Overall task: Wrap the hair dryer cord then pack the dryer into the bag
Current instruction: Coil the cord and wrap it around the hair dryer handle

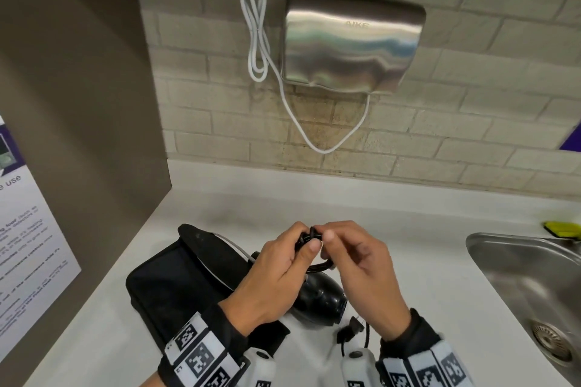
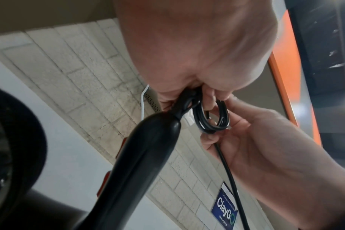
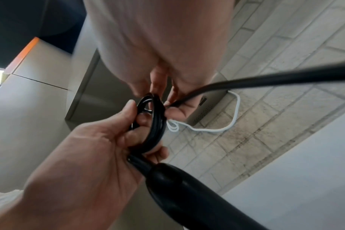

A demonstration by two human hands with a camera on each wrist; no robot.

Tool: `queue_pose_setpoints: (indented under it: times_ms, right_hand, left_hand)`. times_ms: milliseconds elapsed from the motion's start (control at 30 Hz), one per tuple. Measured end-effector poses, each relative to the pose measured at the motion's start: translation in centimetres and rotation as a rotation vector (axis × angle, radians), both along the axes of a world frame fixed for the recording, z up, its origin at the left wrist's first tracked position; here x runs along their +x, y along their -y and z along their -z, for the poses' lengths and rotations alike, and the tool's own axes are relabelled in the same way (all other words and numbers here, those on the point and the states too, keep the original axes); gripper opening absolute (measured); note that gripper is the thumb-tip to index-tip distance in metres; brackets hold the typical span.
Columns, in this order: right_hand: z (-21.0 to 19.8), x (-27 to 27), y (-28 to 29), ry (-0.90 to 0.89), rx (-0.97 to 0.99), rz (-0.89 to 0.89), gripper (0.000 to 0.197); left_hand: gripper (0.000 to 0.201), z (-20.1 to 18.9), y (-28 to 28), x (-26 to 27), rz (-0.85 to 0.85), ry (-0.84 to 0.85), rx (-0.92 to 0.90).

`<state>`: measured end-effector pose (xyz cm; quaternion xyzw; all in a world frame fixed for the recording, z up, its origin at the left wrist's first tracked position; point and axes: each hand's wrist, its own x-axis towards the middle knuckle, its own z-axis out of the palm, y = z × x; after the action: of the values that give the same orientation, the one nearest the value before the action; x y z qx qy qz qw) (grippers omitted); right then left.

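Head view: both hands meet above the white counter [image 1: 408, 223]. Left hand [image 1: 276, 270] clamps a small coil of the black cord [image 1: 309, 237]; right hand [image 1: 361, 264] pinches the same coil from the other side. Black hair dryer [image 1: 319, 298] hangs under the hands, body just above the counter. Plug [image 1: 352, 328] dangles near the right wrist. Black bag [image 1: 176, 286] lies flat at left, touching the dryer side, its flap raised. Brown side wall [image 1: 78, 104] hems in the left; steel sink [image 1: 534, 280] rim closes off the right. Bare counter runs behind the hands to the brick wall, under a wall-mounted hand dryer [image 1: 352, 41] with its white cable [image 1: 257, 41].

Left wrist view: left hand [image 2: 197, 51] closed on the cord [image 2: 213, 118] right where it leaves the dryer handle [image 2: 144, 155]. Right hand [image 2: 266, 147] cups the loops; loose cord drops past its palm.

Right wrist view: left hand [image 3: 93, 163] wrapped round the coiled cord [image 3: 156, 121] at the handle [image 3: 187, 199] end. Right hand [image 3: 167, 54] fingertips pinch a strand that runs off taut to the right.
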<state>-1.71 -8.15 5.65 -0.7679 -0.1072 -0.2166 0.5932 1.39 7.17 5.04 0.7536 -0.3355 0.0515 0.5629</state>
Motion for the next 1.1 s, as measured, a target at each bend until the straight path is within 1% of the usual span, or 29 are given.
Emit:
queue_pose_setpoints:
  times_ms: [67, 133, 200, 300, 367, 400, 467, 500, 533, 567, 667, 700, 733, 800, 833, 867, 933, 1000, 1067, 1100]
  right_hand:
    - [0.2, -0.4, 0.1, -0.04, -0.023, -0.066, 0.022]
    - [0.0, -0.4, 0.6, -0.093, -0.059, -0.119, 0.024]
    - [-0.4, -0.2, 1.3, -0.133, -0.103, -0.138, 0.026]
    - [-0.8, -0.1, 1.5, -0.167, -0.116, -0.159, 0.023]
    - [-1.0, -0.1, 1.3, -0.164, -0.135, -0.151, 0.021]
    - [-1.0, -0.1, 1.2, -0.166, -0.122, -0.145, 0.022]
    - [-0.9, -0.1, 1.1, -0.196, -0.041, -0.138, 0.032]
    - [-0.9, -0.2, 1.0, -0.196, -0.038, -0.125, 0.036]
    - [-0.7, -0.2, 0.9, -0.155, -0.088, -0.09, 0.036]
    - [-0.4, -0.2, 0.8, -0.081, -0.19, -0.034, 0.033]
    - [0.7, -0.2, 0.2, 0.218, -0.534, 0.18, 0.012]
    - [1.0, -0.2, 0.1, 0.277, -0.635, 0.255, 0.009]
    - [1.3, -0.2, -0.1, 0.305, -0.723, 0.326, 0.011]
    - [1.8, -0.4, -0.6, 0.274, -0.837, 0.409, 0.019]
    - [1.9, -0.5, -0.9, 0.226, -0.827, 0.4, 0.024]
    - [1.9, -0.6, -1.3, 0.148, -0.76, 0.357, 0.026]
    - [1.1, -1.0, -1.7, -0.079, -0.497, 0.233, 0.023]
    - [-0.5, -1.5, -1.8, -0.327, -0.174, 0.097, 0.022]
    - [-1.9, -2.0, -1.6, -0.466, 0.124, -0.014, 0.033]
    - [-2.6, -2.3, -1.4, -0.498, 0.206, -0.041, 0.037]
  left_hand:
    - [0.031, 0.5, -0.1, 0.2, -0.016, -0.004, -0.01]
    - [0.035, 1.0, -0.2, 0.4, -0.049, -0.004, 0.001]
    - [0.031, 1.3, -0.2, 0.3, -0.067, -0.011, -0.007]
    - [0.022, 1.1, 0.2, 0.0, -0.082, -0.016, -0.049]
    - [0.024, 1.1, 0.5, -0.2, -0.101, -0.035, -0.096]
    - [0.026, 1.2, 0.6, -0.2, -0.111, -0.047, -0.122]
    - [0.027, 1.0, 0.8, -0.3, -0.121, -0.072, -0.153]
    - [0.027, 0.9, 0.8, -0.3, -0.121, -0.084, -0.161]
    - [0.025, 0.9, 0.9, -0.2, -0.119, -0.098, -0.176]
    - [0.024, 0.7, 0.9, -0.1, -0.116, -0.115, -0.194]
    - [0.022, 0.3, 1.0, 0.2, -0.133, -0.152, -0.2]
    - [0.021, 0.3, 1.0, 0.2, -0.139, -0.161, -0.195]
    - [0.02, 0.3, 1.1, 0.3, -0.146, -0.169, -0.193]
    - [0.02, 0.6, 1.0, 0.3, -0.151, -0.168, -0.182]
    - [0.02, 0.8, 1.0, 0.3, -0.151, -0.154, -0.169]
    - [0.021, 1.0, 1.1, 0.3, -0.159, -0.127, -0.143]
    - [0.021, 1.2, 1.1, 0.4, -0.197, -0.065, -0.084]
    - [0.021, 1.2, 1.0, 0.5, -0.23, -0.014, -0.074]
    - [0.025, 1.3, 1.1, 0.6, -0.23, 0.029, -0.066]
    - [0.027, 1.4, 1.1, 0.5, -0.23, 0.054, -0.053]
